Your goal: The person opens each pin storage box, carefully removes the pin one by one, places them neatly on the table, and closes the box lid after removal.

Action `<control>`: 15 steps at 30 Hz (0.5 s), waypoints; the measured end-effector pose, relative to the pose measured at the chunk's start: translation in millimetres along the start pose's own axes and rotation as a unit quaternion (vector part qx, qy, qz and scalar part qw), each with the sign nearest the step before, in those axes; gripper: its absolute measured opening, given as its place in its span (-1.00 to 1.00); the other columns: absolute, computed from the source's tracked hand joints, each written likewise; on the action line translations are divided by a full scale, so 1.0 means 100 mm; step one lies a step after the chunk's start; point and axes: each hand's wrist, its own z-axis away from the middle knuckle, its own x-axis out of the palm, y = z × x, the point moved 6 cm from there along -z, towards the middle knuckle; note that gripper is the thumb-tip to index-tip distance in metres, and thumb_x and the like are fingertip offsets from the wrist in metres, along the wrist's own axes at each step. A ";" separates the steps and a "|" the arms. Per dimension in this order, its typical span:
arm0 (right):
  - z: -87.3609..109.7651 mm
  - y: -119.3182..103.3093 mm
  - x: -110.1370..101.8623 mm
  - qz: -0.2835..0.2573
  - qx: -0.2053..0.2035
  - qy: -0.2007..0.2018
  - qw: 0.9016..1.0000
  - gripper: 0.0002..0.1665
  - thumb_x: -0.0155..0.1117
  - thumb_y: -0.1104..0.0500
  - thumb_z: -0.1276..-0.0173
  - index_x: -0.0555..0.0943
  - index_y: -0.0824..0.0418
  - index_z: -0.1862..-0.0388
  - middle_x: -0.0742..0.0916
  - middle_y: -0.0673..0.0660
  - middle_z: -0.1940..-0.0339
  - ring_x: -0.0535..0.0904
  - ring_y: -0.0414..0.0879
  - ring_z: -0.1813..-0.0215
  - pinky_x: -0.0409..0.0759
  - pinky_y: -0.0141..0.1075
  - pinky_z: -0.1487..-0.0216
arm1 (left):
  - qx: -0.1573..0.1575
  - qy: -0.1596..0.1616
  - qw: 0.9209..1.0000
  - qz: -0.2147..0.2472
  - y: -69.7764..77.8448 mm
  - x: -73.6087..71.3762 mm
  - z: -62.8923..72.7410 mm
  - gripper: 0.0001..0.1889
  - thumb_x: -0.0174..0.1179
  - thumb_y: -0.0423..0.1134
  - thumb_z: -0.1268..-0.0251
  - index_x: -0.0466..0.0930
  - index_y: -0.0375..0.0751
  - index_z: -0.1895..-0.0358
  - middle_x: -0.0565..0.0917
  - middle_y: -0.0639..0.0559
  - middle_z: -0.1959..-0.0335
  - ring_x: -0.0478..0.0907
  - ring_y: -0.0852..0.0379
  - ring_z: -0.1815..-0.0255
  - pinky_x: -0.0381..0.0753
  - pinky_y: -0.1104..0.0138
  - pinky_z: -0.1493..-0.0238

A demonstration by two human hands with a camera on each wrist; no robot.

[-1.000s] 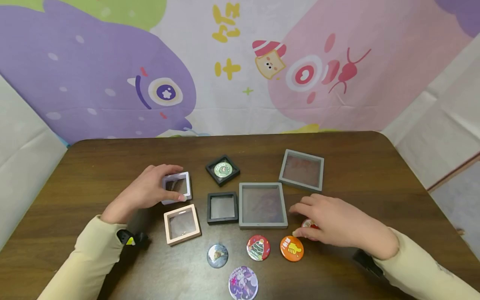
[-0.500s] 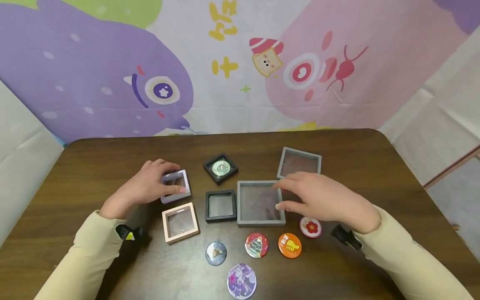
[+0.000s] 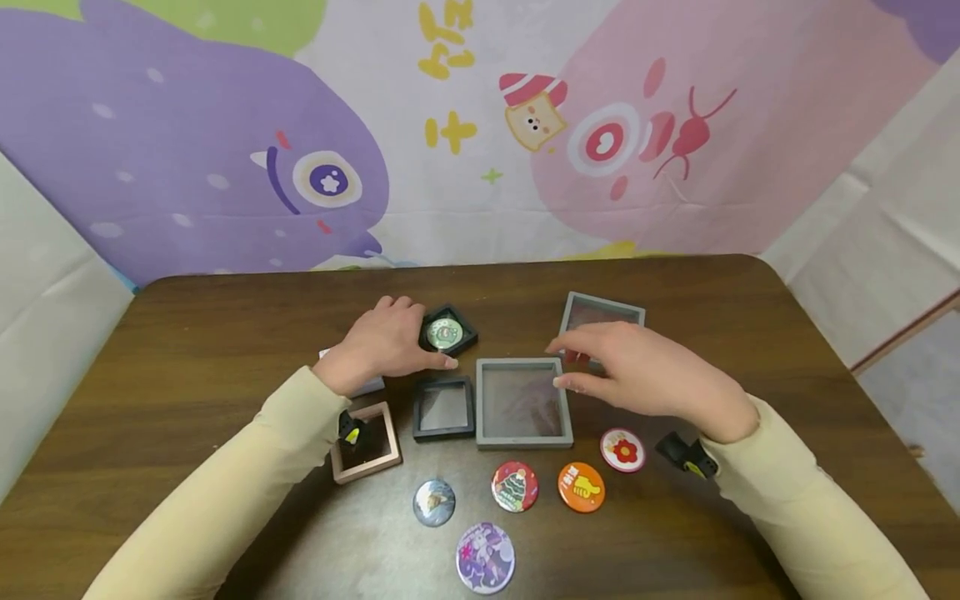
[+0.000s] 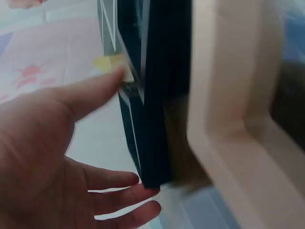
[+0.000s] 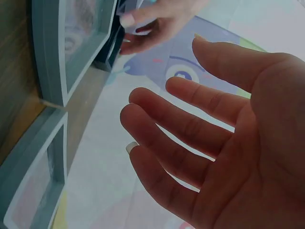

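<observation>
In the head view my left hand [image 3: 390, 342] is at the left side of a black display frame [image 3: 467, 335] that has a round green badge [image 3: 445, 333] inside. Its thumb reaches along the near side of that frame, and in the left wrist view the fingertips [image 4: 151, 208] are spread beside the frame's edge. My right hand [image 3: 637, 367] hovers over the gap between a large grey frame [image 3: 522, 404] and a second grey frame [image 3: 602, 310]. Its fingers are loosely bent with nothing between them, as the right wrist view shows.
A black frame [image 3: 444, 408], a peach frame [image 3: 393, 433] and a partly hidden lilac frame [image 3: 371, 386] lie on the left. Nearer are round badges: blue-grey [image 3: 434, 502], red Christmas tree [image 3: 514, 487], orange [image 3: 581, 487], red flower [image 3: 622, 450] and purple [image 3: 485, 558]. A cartoon cloth [image 3: 465, 208] hangs behind.
My left hand has left the lilac frame and moved right to the black frame with the green badge. My right hand has moved up and left from the flower badge to the grey frames.
</observation>
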 end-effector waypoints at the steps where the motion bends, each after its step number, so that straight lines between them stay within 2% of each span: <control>1: 0.00 0.02 -0.01 -0.001 0.002 0.003 1.000 -0.54 0.43 0.01 -0.33 0.63 0.15 -0.14 0.72 -0.02 0.05 0.63 -0.16 0.10 0.60 -0.13 0.03 | -0.001 -0.005 1.000 -0.002 0.02 0.02 -0.02 -0.02 0.34 0.36 -0.07 0.41 -0.42 -0.33 0.50 -0.27 -0.22 0.35 -0.24 -0.26 0.41 -0.05 -0.23; 5: 0.05 0.10 -0.13 -0.007 0.007 0.022 1.000 -0.60 0.43 0.06 -0.33 0.65 0.13 -0.11 0.71 -0.09 0.13 0.62 -0.21 0.11 0.60 -0.16 0.03 | -0.003 -0.010 1.000 -0.004 0.05 0.05 -0.06 -0.10 0.39 0.25 -0.10 0.42 -0.43 -0.30 0.53 -0.25 -0.17 0.40 -0.22 -0.21 0.45 -0.02 -0.19; 8: 0.10 0.14 -0.24 -0.003 0.009 0.058 0.998 -0.65 0.43 0.09 -0.33 0.66 0.11 -0.07 0.70 -0.14 0.20 0.61 -0.25 0.15 0.59 -0.20 0.10 | -0.005 0.002 1.000 0.013 0.07 0.03 -0.07 -0.18 0.44 0.17 -0.08 0.45 -0.39 -0.25 0.58 -0.22 -0.09 0.51 -0.18 -0.08 0.52 0.01 -0.09; 12: 0.15 0.13 -0.37 -0.003 -0.013 0.137 0.991 -0.74 0.45 0.17 -0.30 0.69 0.09 0.03 0.71 -0.15 0.27 0.58 -0.30 0.24 0.57 -0.26 0.26 | 0.006 0.035 0.994 0.099 0.12 -0.06 -0.04 -0.16 0.47 0.10 -0.01 0.42 -0.31 -0.31 0.62 -0.16 -0.07 0.58 -0.09 0.05 0.56 0.04 0.02; 15: 0.15 0.02 -0.40 -0.010 -0.053 0.192 0.980 -0.79 0.46 0.26 -0.26 0.71 0.11 0.12 0.70 -0.13 0.29 0.54 -0.28 0.29 0.54 -0.29 0.32 | 0.035 0.051 0.980 0.188 0.20 -0.13 0.05 -0.09 0.47 0.08 0.00 0.32 -0.23 -0.42 0.62 -0.11 -0.14 0.57 -0.03 0.00 0.55 0.07 0.01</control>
